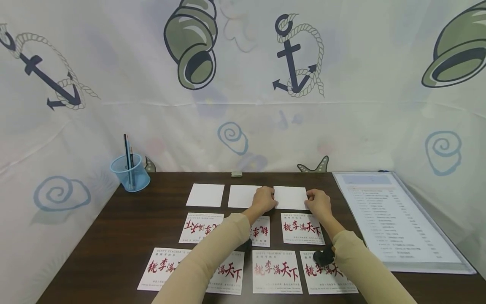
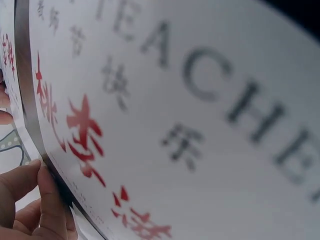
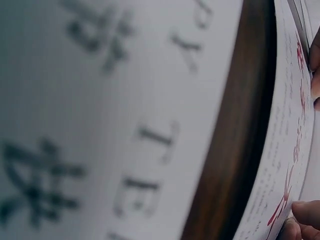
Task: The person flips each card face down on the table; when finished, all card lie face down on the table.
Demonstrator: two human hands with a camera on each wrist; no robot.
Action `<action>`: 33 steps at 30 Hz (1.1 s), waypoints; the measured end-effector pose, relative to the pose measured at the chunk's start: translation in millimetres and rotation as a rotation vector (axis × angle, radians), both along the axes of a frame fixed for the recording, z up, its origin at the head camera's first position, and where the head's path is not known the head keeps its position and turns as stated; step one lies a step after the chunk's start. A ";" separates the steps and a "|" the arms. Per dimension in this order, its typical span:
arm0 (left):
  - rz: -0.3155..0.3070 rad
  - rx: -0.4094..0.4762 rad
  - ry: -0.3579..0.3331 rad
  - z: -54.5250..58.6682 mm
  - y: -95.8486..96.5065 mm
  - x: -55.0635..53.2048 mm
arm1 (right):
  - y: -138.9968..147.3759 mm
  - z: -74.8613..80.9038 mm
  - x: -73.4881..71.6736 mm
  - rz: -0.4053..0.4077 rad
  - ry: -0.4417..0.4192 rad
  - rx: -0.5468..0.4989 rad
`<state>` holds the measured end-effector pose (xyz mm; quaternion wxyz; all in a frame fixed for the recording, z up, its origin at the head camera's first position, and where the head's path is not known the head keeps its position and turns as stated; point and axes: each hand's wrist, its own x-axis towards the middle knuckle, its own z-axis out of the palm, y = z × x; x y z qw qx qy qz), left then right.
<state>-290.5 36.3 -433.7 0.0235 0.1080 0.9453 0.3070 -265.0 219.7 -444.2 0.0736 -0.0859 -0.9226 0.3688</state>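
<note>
Head: hands (image 1: 264,199) (image 1: 319,205) hold white card (image 1: 290,197); printed card (image 1: 302,237): "HAPPY TEACHER'S DAY".

Creased pale walls (image 1: 360,126), apparently cloth, printed with anchors (image 1: 291,63), shells (image 1: 191,38); dark brown wood-grained table (image 1: 114,228) below

The head view looks forward and down; both wrist views (far closer) share its printed cards (image 1: 277,270).

Printed cards (image 1: 277,272) carry "HAPPY TEACHER'S DAY" and red "桃李满天下", on 2 upside down; lines on the sheet (image 1: 395,223) are unreadable.
</note>
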 end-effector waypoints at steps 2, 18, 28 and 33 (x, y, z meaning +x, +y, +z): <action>0.000 0.000 -0.003 -0.5 -0.5 -0.5 | -0.1 -0.9 -0.2 0.005 -0.001 -0.005; -0.027 0.451 -0.174 36.5 -93.4 5.3 | -41.4 27.5 -2.4 0.087 0.082 -0.224; 0.014 0.296 -0.175 28.0 -196.5 34.9 | -121.0 21.9 18.5 0.309 0.045 -0.451; 0.035 0.197 -0.156 21.3 -233.0 46.4 | -155.4 19.3 31.5 0.444 0.013 -0.414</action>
